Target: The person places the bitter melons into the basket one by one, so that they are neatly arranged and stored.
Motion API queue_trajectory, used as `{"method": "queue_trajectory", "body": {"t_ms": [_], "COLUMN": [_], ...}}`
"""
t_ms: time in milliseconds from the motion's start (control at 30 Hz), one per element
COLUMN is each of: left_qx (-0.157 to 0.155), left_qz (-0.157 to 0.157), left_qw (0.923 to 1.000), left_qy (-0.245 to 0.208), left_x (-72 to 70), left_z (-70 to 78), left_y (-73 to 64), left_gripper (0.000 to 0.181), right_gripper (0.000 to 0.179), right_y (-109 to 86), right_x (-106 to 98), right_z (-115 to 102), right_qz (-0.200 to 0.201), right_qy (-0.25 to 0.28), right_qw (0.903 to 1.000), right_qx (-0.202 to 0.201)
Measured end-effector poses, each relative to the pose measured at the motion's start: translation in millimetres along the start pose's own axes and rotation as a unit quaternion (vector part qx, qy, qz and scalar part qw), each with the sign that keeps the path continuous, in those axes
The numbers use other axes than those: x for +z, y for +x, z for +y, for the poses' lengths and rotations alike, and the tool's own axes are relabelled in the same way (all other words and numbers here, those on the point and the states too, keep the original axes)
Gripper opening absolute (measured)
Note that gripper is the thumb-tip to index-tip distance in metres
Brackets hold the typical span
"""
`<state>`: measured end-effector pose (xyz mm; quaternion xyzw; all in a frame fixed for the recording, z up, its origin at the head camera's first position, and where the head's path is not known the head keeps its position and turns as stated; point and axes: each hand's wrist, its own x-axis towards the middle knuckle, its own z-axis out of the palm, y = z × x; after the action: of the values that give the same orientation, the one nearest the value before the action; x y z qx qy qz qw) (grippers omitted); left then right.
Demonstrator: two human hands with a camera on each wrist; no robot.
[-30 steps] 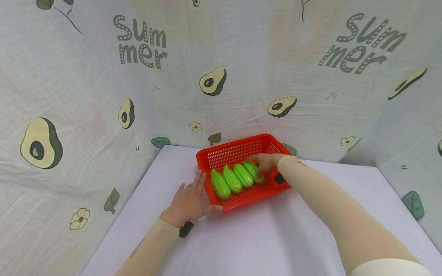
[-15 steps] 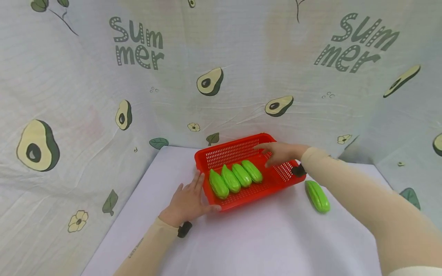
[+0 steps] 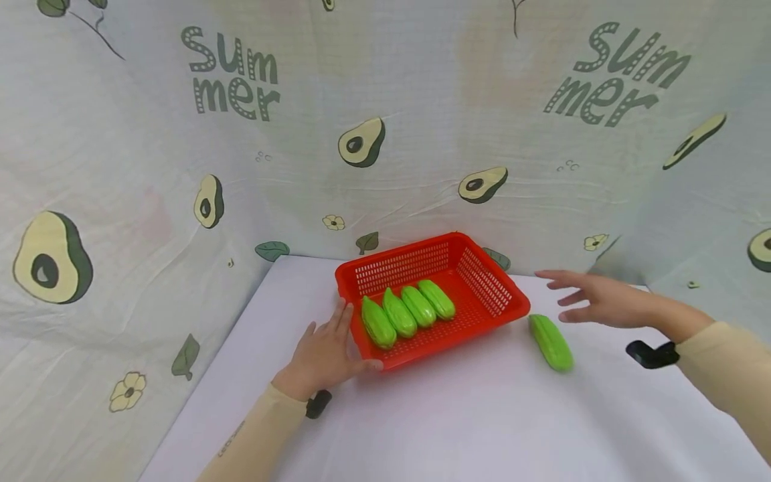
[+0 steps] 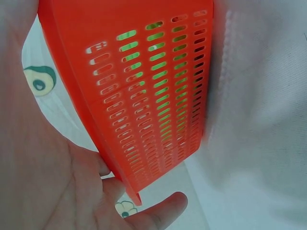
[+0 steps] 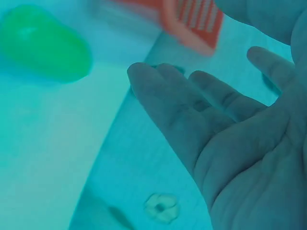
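In the head view, several glossy, ridged green gourd-like vegetables (image 3: pixel 400 314) lie side by side in the left half of a red plastic basket (image 3: pixel 474 328). My left hand (image 3: pixel 321 356) rests against the basket's left end, thumb by the near corner, other fingers spread along the rim. The left wrist view shows it at the rim of the slotted basket wall (image 4: pixel 139 96). One more green gourd-like vegetable (image 3: pixel 551 343) lies on the table, right of the basket. Just above and to the right of it, my right hand (image 3: pixel 608 299) hovers with fingers extended and holds nothing.
White cloth covers the table (image 3: pixel 434 428). A printed fabric backdrop (image 3: pixel 421 100) rises behind it and along both sides. A dark wrist camera (image 3: pixel 652 355) is strapped under the right wrist, and another (image 3: pixel 318 404) under the left.
My right hand has moved out of the basket to the right, over the lone green vegetable, which the arm hid at first. My left hand stays against the basket, which appears unmoved.
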<state>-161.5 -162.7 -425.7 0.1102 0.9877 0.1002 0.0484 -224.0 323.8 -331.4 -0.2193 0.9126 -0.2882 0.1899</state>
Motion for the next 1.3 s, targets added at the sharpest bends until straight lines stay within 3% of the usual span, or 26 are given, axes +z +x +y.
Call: {"method": "queue_trajectory", "body": {"t_ms": [167, 367, 733, 1033, 1300], "left_qx": [-0.001, 0.002, 0.003, 0.007, 0.007], "left_qz": [0.0, 0.004, 0.006, 0.003, 0.003], "left_qw": [1.0, 1.0, 1.0, 1.0, 1.0], "left_qy": [-0.002, 0.002, 0.002, 0.003, 0.005], "left_x": [1.7, 2.0, 1.4, 1.0, 0.4], "left_z": [-1.9, -1.3, 0.0, 0.5, 0.1], "left_y": [0.0, -0.3, -2.0, -1.7, -2.4], "left_gripper": [0.127, 0.127, 0.126, 0.127, 0.126], "right_gripper": [0.085, 0.087, 0.086, 0.092, 0.089], "right_y": [-26.9, -36.3, -10.4, 6.0, 13.6], "right_x": [18.1, 46.0, 65.8, 75.9, 77.9], "right_z": [35.1, 63.1, 75.0, 81.8, 76.9], "right_qz": [0.003, 0.01, 0.041, 0.024, 0.015], "right_qy": [0.009, 0.037, -0.004, 0.012, 0.03], "right_qw": [0.9997, 0.9981, 0.9952, 0.9911, 0.9899], "right_qx": [0.022, 0.048, 0.088, 0.131, 0.138]}}
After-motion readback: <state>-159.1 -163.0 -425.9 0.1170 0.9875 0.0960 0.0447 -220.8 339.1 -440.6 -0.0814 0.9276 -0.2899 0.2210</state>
